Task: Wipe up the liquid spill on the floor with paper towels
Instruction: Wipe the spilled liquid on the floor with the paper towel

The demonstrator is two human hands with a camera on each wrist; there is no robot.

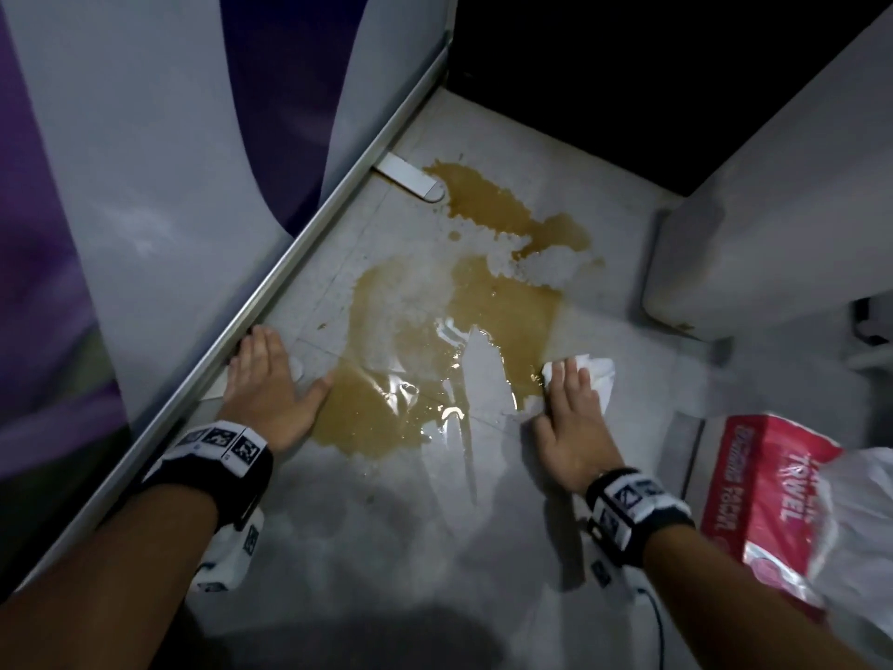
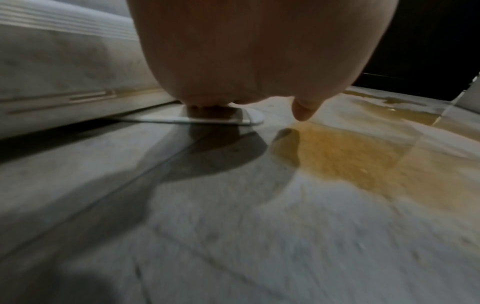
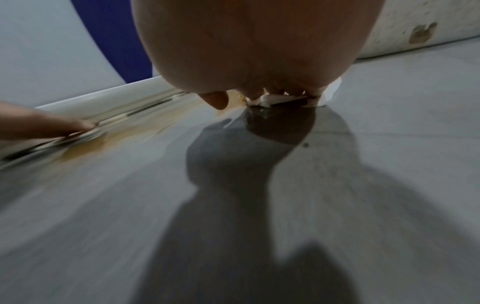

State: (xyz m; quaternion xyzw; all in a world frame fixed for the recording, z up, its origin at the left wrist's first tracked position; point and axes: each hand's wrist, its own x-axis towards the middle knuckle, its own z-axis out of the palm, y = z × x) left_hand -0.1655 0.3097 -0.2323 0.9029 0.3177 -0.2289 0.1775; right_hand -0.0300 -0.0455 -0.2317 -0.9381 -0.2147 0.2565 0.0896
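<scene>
Spill [image 1: 454, 311]: one brown puddle spreads across the pale tiled floor [image 1: 386, 548]. Right hand [image 1: 572, 423] presses one white paper towel [image 1: 599, 379] flat, fingers straight, at its right edge. Left hand [image 1: 268, 384] rests flat, fingers spread, beside it. One red paper-towel pack [image 1: 768, 500] lies right.

Pale tiled floor [image 1: 628, 263], dimly lit. White-and-purple panel [image 1: 159, 137] with metal rail [image 1: 309, 234] along its left edge; dark opening at the far corner.

Glossy brown liquid [image 1: 435, 331] sheens on smooth pale floor tiles [image 1: 386, 548]; crumpled white paper towel [image 1: 597, 374]; shiny plastic-wrapped pack [image 1: 768, 500].
</scene>
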